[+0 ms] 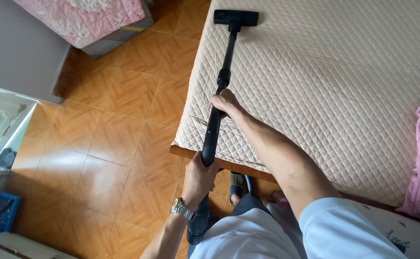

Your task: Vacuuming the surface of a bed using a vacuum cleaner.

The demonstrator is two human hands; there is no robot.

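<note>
I have both hands closed on the black vacuum wand: my right hand grips it midway above the quilted beige mattress, my left hand wraps its lower end just off the mattress edge. The floor nozzle rests flat on the mattress.

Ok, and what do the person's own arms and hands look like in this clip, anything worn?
Both hands are bare, no gloves. The left hand has a metal-band wristwatch on its wrist. The right hand has nothing on hand or wrist; its forearm is bare up to a pale blue short sleeve near the shoulder. No rings can be made out.
</note>
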